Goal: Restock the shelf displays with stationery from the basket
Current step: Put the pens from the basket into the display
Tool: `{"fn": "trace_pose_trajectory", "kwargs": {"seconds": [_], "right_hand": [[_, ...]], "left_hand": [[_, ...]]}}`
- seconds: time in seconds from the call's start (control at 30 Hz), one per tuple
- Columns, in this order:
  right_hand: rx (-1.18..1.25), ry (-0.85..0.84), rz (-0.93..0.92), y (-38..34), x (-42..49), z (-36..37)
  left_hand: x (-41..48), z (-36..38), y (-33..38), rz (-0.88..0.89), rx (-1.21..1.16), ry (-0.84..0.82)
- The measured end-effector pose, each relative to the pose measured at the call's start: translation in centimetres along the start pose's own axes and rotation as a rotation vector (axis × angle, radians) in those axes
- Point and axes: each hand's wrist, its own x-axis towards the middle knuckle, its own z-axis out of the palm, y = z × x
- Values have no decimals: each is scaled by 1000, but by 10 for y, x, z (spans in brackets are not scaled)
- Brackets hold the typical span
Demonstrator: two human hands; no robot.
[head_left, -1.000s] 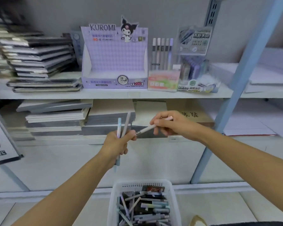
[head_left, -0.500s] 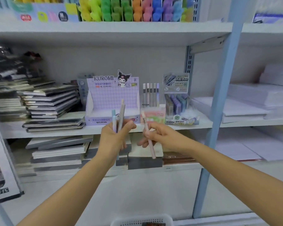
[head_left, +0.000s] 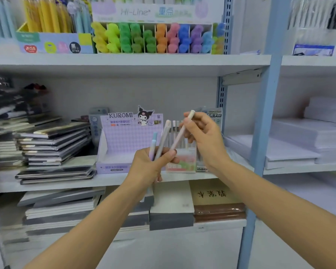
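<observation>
Your right hand [head_left: 202, 134] has lifted its pinched pale pink pen [head_left: 179, 133] to the pens clutched in your left hand [head_left: 153, 167], mid-frame, ready for shelving.

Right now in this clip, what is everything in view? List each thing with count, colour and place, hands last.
Highlighters: many, yellow through green, orange, pink, blue, purple; Hi-Line display, top shelf.
Yellow pens: several; box at top left.
Kuromi display box: one, lilac, looks empty; middle shelf.
Pink pen display: one, a few pens standing in it; right of the Kuromi box.
Notebooks: a stack, dark covers; middle shelf, left.
Paper reams: stacks, white; right bay.
Pads: stacks, grey, white, brown; lower shelf.
Shelf upright: one, light blue.
Left hand: holds two pens, blue-lilac and beige.
Right hand: holds one pink pen.
</observation>
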Motion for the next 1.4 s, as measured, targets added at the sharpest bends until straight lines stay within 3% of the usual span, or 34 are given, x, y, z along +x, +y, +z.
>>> {"fn": "trace_pose_trajectory", "kwargs": {"seconds": [0.17,0.33,0.67,0.8,1.1,1.23,1.33,1.4], "right_hand": [[-53,-24,-44,5,37,-3],[-184,93,-90,20,81,-26],[-722,-124,-104,75,106,-22],[-775,-204,-125,76,110,-24],[-811,-118,-214,83,113,-10],[-1098,-134,-196,81,115,-14],[-1056,-134,-183,71,109,-17],[-812,-115,-169,57,100,-15]], "left_hand": [[30,-8,-1,-33,13,-83],[60,-25,-12,-59,5,-50],[91,-32,-29,-108,-123,-123],[91,-34,-37,-83,-90,-131],[86,-34,-37,-18,-69,-177],[81,-35,-32,-3,-33,-188],[76,-34,-28,6,-20,-185],[73,-32,-26,15,1,-195]]}}
